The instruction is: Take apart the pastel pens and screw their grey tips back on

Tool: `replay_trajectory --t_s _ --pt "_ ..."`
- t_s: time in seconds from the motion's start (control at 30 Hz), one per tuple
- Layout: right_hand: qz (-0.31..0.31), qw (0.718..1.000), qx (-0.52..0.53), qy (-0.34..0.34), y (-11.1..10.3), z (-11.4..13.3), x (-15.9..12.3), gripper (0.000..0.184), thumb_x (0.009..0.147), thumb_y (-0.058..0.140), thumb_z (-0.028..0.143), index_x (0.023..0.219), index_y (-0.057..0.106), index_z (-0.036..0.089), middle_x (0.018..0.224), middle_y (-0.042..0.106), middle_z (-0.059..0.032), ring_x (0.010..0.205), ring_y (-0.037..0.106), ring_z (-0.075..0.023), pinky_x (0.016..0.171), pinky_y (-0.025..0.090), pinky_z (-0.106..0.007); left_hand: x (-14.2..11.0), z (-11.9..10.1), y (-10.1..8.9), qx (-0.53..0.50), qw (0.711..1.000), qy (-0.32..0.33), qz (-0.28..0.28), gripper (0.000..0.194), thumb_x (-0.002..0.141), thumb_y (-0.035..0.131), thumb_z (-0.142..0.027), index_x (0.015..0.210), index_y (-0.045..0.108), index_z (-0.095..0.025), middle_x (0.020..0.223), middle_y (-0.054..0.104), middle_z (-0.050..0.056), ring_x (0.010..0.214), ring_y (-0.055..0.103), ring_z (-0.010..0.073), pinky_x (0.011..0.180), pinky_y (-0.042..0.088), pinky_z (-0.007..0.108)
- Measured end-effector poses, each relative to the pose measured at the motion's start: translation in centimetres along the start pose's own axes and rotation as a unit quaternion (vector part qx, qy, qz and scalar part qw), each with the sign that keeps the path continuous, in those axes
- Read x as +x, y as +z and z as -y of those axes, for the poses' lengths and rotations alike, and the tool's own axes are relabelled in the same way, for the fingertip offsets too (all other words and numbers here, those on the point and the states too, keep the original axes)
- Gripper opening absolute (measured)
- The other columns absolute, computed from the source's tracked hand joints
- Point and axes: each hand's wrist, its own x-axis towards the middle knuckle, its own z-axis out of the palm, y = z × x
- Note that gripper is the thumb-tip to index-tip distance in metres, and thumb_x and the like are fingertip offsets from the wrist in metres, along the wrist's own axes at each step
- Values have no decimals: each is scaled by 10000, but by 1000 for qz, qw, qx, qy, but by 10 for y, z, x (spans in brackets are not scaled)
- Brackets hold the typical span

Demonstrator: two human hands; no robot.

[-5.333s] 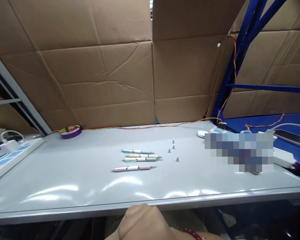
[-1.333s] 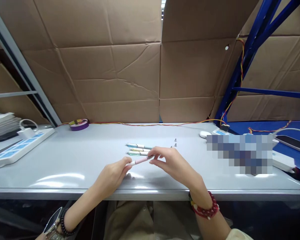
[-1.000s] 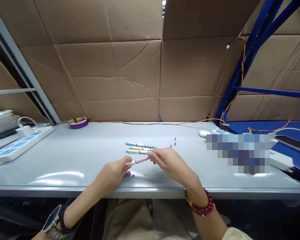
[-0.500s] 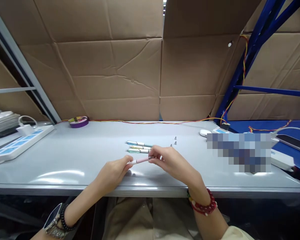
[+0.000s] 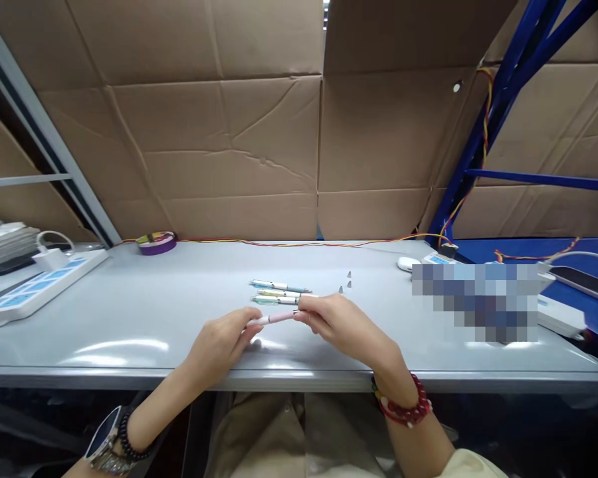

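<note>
A pink and white pen [image 5: 274, 318] is held nearly level just above the front part of the table. My left hand [image 5: 222, 342] pinches its white end between thumb and fingers. At the pink tip end, my right hand [image 5: 336, 322] is closed with thumb and fingertips, and the tip is hidden by them. Behind lie a blue pen [image 5: 279, 286], a yellow pen [image 5: 278, 293] and a green pen [image 5: 276, 300], side by side. Beyond my right hand, a few small grey cone-shaped pieces [image 5: 349, 285] stand on the table.
A roll of purple tape [image 5: 157, 243] lies at the back left. Power strips [image 5: 40, 289] sit at both sides. A white mouse-like object [image 5: 405, 263], a blurred patch and a phone [image 5: 585, 285] are at right. Cardboard [image 5: 229, 133] walls the back.
The right fingers have closed in more tightly round the pen's tip end, covering the metal part seen before. The pen and left hand have shifted slightly left.
</note>
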Motion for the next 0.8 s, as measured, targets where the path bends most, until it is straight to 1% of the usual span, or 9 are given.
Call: replay_trajectory --t_s 0.1,0.17,0.27,0.37,0.47,0.53,0.6,0.7,0.8 --pt "-12 1000 5 7 -1 1 0 315 943 394 341 678 473 190 567 459 48 506 364 -88 494 250 -215 0 2 -2 -69 996 -46 -29 187 889 444 -362 959 535 -215 772 599 -6 620 561 130 579 425 228" --pt "-36 999 13 21 -3 2 0 333 944 385 365 680 487 189 569 477 43 518 383 -90 507 264 -213 1 6 -6 -154 982 -107 -13 202 845 522 -378 976 535 -225 774 586 -17 584 544 114 542 429 216" --pt "-73 996 20 39 -4 3 0 341 941 386 388 702 525 188 606 529 26 558 433 -100 537 291 -214 3 16 -12 -320 928 -192 2 249 764 636 -382 930 552 -218 685 559 -39 476 492 80 438 394 184" --pt "-63 997 29 32 -1 4 1 292 931 419 357 748 577 193 649 577 13 596 476 -109 554 308 -217 6 24 -18 -507 818 -263 -70 291 667 739 -376 825 571 -197 576 517 -56 437 469 62 376 354 143" --pt "-7 998 60 -1 2 7 2 232 908 472 345 795 619 206 695 623 10 629 515 -114 564 331 -214 11 21 -21 -653 675 -302 -166 337 588 801 -370 788 585 -206 825 628 3 714 614 132 530 500 179" --pt "8 996 89 -2 1 8 2 221 907 473 361 843 630 219 723 642 14 638 533 -113 578 354 -211 13 13 -25 -706 601 -311 -207 259 655 762 -342 797 583 -220 995 626 26 908 614 182 698 543 255" --pt "-22 993 111 22 -1 8 1 241 919 443 377 883 625 223 736 646 17 640 542 -108 596 374 -211 14 3 -32 -745 553 -289 -236 92 792 630 -280 809 564 -218 919 619 28 878 614 165 750 537 281" --pt "-106 984 131 53 -4 7 0 299 938 387 393 886 612 203 719 632 9 647 552 -108 595 383 -211 11 -9 -46 -785 514 -221 -265 145 876 434 -217 746 490 -184 658 496 -13 608 540 90 643 519 238" --pt "-146 976 149 56 -5 7 -1 340 948 347 405 883 605 195 696 618 4 651 556 -110 573 378 -206 5 -10 -57 -771 532 -211 -281 273 861 382 -331 631 363 -186 530 316 -51 448 353 71 456 421 199"
